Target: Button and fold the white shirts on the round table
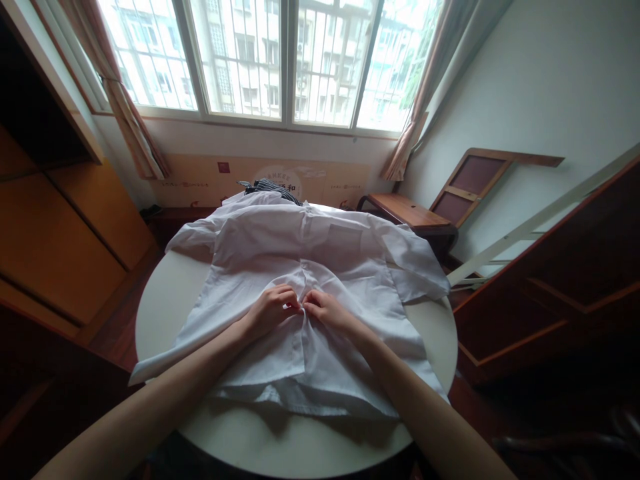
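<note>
A white button-up shirt (255,247) lies front side up on the round white table (165,300), its hem toward me and its sleeves out to both sides. At the middle of the front placket, my left hand (276,303) pinches the cloth edge between thumb and fingers. Close against it, my right hand (325,309) pinches the same placket from the other side. The fingertips nearly meet, and the fabric is pulled up into folds around them. Whether a button sits between the fingers is too small to tell.
Dark striped cloth (273,190) is bundled beyond the collar. A wooden bench (400,208) stands at the back right, near a leaning wooden frame (470,183). Orange cabinets (65,233) stand at left, and a printed cardboard panel (200,180) rests under the window.
</note>
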`<action>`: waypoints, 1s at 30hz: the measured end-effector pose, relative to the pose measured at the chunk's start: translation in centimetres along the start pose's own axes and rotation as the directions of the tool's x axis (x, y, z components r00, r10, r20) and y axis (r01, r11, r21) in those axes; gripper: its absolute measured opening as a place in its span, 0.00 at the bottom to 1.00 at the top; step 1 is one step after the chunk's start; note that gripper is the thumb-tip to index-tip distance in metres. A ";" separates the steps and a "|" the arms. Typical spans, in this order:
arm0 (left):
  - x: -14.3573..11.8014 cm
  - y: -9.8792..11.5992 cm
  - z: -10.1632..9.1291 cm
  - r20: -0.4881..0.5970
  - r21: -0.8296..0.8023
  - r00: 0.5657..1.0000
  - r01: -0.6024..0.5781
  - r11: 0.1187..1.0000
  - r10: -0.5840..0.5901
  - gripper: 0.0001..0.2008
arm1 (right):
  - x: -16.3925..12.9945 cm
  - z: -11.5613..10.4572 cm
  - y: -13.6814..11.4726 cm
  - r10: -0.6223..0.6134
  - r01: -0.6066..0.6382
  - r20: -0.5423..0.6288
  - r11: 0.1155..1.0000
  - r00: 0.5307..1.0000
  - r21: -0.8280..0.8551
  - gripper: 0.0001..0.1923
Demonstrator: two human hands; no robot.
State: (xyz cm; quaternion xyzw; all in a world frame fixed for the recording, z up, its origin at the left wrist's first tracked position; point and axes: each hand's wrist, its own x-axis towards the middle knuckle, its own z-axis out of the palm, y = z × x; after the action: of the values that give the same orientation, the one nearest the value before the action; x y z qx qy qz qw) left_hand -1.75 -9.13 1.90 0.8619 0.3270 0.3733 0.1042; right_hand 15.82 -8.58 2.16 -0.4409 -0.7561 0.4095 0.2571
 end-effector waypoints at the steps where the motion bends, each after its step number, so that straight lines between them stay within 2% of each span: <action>1: 0.0 0.0 0.0 0.001 0.002 1.000 -0.002 1.000 0.002 0.11 | 0.0 0.0 0.1 0.004 -0.004 0.000 1.000 1.000 0.001 0.04; 11: 0.1 -0.1 0.2 0.011 0.026 1.000 0.026 0.999 -0.026 0.10 | -0.3 -0.2 -0.5 0.046 -0.046 0.010 0.995 0.999 0.092 0.04; 18: 0.0 -0.3 0.5 -0.011 0.062 1.000 0.001 0.998 0.000 0.10 | -0.3 -0.2 -0.6 0.073 -0.078 0.035 0.980 0.997 0.181 0.05; 22: -0.1 -0.4 0.6 -0.022 0.077 1.000 -0.008 0.997 0.010 0.09 | -0.2 0.1 -0.4 0.095 -0.096 0.013 0.977 0.995 0.190 0.05; 30: 0.0 -0.4 0.5 -0.022 0.076 1.000 -0.011 0.997 0.013 0.13 | -0.1 0.1 -0.1 0.027 -0.027 0.000 0.980 1.000 0.196 0.05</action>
State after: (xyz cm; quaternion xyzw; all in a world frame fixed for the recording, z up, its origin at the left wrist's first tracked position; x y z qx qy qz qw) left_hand -1.60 -8.81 1.38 0.8628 0.3371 0.3710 0.0653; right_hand 15.76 -8.76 2.17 -0.4242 -0.7059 0.4847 0.2946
